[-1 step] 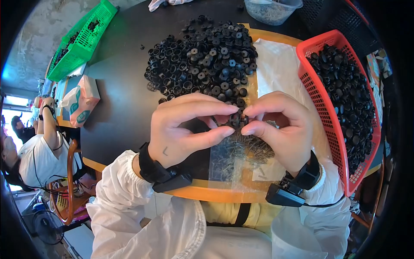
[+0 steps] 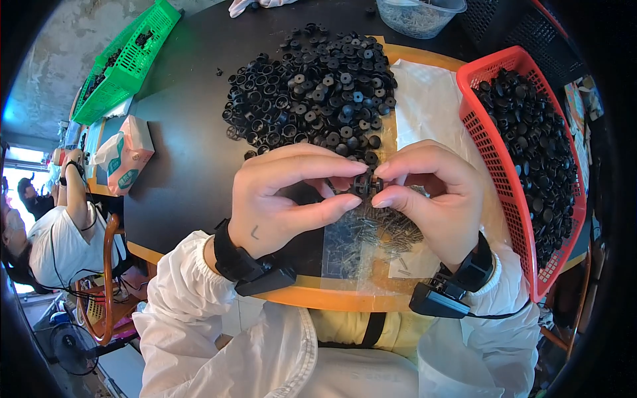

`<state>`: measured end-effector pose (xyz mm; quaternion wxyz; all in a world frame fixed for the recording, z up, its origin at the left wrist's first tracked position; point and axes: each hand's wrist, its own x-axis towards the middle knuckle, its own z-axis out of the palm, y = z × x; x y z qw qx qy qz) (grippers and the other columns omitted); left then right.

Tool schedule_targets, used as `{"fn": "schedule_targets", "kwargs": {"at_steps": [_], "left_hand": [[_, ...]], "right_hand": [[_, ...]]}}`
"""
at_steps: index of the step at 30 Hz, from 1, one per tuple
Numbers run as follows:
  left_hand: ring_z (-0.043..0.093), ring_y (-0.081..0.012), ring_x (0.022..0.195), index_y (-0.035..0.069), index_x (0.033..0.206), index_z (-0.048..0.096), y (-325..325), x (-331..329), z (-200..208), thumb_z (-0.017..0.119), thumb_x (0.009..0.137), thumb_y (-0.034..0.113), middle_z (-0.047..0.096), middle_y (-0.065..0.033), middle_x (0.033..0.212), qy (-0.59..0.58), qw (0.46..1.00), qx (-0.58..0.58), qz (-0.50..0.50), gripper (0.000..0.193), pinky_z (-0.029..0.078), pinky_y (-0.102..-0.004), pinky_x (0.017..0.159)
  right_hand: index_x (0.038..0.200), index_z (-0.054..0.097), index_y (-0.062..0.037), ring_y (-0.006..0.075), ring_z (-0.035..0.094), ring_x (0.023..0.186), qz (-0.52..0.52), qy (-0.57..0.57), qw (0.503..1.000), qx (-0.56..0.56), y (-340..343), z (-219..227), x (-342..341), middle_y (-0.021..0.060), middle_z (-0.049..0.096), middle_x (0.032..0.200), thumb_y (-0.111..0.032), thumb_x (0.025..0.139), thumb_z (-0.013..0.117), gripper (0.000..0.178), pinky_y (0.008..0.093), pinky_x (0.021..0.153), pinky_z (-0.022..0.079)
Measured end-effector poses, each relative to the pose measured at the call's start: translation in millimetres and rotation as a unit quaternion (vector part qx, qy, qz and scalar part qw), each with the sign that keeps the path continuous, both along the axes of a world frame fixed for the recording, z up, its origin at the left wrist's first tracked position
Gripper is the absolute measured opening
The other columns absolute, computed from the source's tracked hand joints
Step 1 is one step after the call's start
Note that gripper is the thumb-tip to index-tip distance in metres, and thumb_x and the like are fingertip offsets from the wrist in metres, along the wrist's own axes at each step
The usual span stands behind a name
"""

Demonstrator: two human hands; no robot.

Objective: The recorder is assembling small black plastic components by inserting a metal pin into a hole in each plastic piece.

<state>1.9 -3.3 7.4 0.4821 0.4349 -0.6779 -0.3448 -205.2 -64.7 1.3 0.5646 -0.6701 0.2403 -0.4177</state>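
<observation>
Between the fingertips of both hands, above the table edge, is a small round black plastic part point(image 2: 361, 184). My left hand point(image 2: 282, 189) pinches its left side with thumb and fingers. My right hand point(image 2: 434, 196) is closed at its right side, on a small dark piece point(image 2: 378, 184) mostly hidden by the fingertips. I cannot make out whether the two are joined. Just below lie many small metal springs point(image 2: 391, 232) on clear plastic. Beyond my hands spreads a heap of black plastic rings point(image 2: 265, 99) and black caps with centre holes point(image 2: 345, 78).
On the right stands a red basket point(image 2: 494, 169) full of black plastic parts. A clear tub point(image 2: 421, 18) sits at the back. To the left are a tissue pack point(image 2: 129, 156) and a green basket point(image 2: 129, 69). Another person point(image 2: 70, 229) sits at the far left.
</observation>
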Motion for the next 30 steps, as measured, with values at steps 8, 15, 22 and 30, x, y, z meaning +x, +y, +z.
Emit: {"fn": "schedule_targets", "kwargs": {"at_steps": [8,15,22,30], "left_hand": [[0.063,-0.0178,0.082,-0.005,0.106,0.067,-0.1,-0.4,-2.7,0.076,0.073,-0.004,0.065,-0.0174,0.103,0.015,1.0,0.001,0.017,0.034,0.053,-0.027,0.07],[0.062,-0.0172,0.081,-0.004,0.105,0.068,1.6,-1.0,-1.3,0.076,0.073,-0.004,0.065,-0.0173,0.102,0.013,1.0,0.008,0.018,0.033,0.052,-0.0264,0.069],[0.06,-0.0146,0.076,0.0,0.106,0.071,-0.9,2.3,-0.6,0.076,0.076,0.006,0.06,-0.0089,0.096,-0.057,0.998,-0.028,0.021,0.03,0.049,-0.0251,0.068],[0.053,-0.0117,0.072,0.004,0.102,0.073,-2.8,7.7,-4.8,0.081,0.075,0.022,0.051,-0.0037,0.089,-0.096,0.993,-0.061,0.01,0.034,0.045,-0.0235,0.065]], "right_hand": [[0.098,0.072,-0.0003,0.0159,0.065,0.089,0.021,-0.001,1.0,-0.024,-1.6,2.9,1.2,0.0108,0.067,0.101,0.005,0.076,0.074,0.023,0.0255,0.076,0.053],[0.102,0.07,0.0007,0.0162,0.064,0.092,0.066,-0.024,0.997,-0.012,-7.8,-3.1,-2.1,0.0106,0.065,0.105,0.005,0.079,0.072,0.024,0.0264,0.081,0.053],[0.115,0.065,-0.002,0.0132,0.058,0.102,0.072,-0.036,0.984,0.159,-0.9,2.1,2.9,0.0077,0.06,0.112,-0.001,0.081,0.073,0.035,0.0282,0.087,0.052],[0.107,0.068,0.001,0.0077,0.061,0.081,0.15,0.02,0.972,0.177,-3.5,0.8,-3.0,0.0042,0.068,0.09,-0.01,0.084,0.075,0.027,0.0225,0.073,0.049]]}}
